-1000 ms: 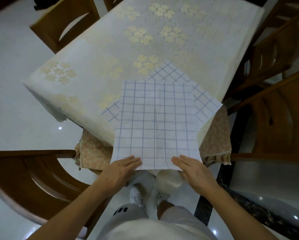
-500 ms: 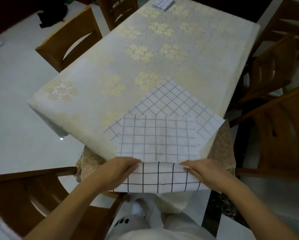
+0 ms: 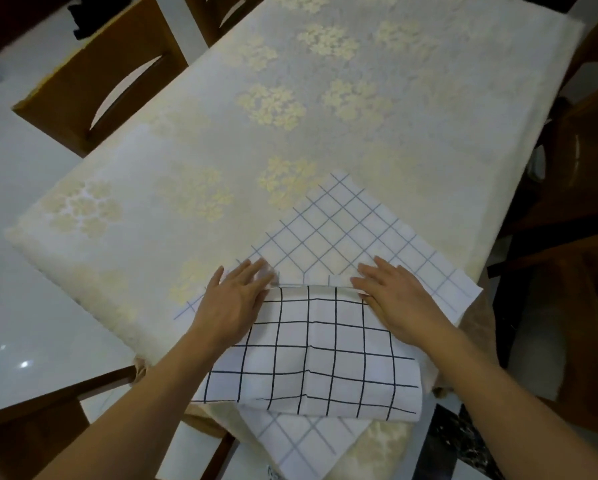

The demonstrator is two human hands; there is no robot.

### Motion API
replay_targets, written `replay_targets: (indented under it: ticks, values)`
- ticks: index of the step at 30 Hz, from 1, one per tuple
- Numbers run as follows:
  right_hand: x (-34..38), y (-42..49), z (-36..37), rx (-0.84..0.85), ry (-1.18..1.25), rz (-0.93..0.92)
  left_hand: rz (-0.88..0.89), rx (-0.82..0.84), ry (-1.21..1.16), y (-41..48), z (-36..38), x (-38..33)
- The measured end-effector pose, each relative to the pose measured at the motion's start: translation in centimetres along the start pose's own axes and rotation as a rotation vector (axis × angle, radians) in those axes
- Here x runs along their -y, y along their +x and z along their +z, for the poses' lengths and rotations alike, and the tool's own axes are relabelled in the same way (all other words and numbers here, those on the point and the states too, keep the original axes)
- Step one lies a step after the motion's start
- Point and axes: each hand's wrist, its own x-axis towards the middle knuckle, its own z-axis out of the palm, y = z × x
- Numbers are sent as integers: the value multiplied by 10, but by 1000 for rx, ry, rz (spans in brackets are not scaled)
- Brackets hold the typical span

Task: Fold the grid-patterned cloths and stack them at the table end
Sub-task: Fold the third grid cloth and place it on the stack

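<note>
Lower centre, the bold-grid cloth (image 3: pixel 325 355) lay doubled at the table (image 3: pixel 221 143) edge; your left hand (image 3: pixel 235 299) and right hand (image 3: pixel 397 303), fingers (image 3: pixel 250 270) straight, gripping nothing, pressed its far hem, likely squaring the fold; the fainter cloth (image 3: pixel 342 230) lay diagonal beneath.

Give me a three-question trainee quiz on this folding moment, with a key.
1. True or false: the left hand and right hand lie flat, fingers straight, at the far corners of the bold-grid cloth.
2. The faint-grid cloth underneath lies: A) square to the table edge; B) diagonally; C) rolled up.
3. Fill in: ___ grid cloths are in view.
Key: 1 true; 2 B; 3 two.
</note>
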Motion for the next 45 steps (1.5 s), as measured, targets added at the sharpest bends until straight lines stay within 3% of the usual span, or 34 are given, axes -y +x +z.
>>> replay_targets:
  ticks: [5,10,13,18,25,28,31,36,42,45]
  values:
    - [1,7,19,-149,-127,65,-64,-136,-1,3,11,-2]
    - [37,-17,13,-381,8,200,-119,-284,-37,-26,11,-27]
    - [65,-34,30,-318,119,242,-20,-204,-23,-43,35,-38]
    - [65,-31,65,-174,21,303,-20,-112,49,-33,66,-23]
    - [45,-46,71,-181,-46,352,-28,-138,64,-44,61,9]
    - [75,-51,62,-227,3,352,31,-167,78,-64,56,-14]
    - [123,-61,75,-202,5,236,126,-137,90,-88,70,-44]
    - [120,-87,105,-134,-38,278,25,-54,146,-119,91,-27]
    - [94,-114,103,-161,-64,300,-63,-91,117,-153,87,7]
    - [104,-111,98,-209,-48,307,-35,-148,83,-146,81,-11]
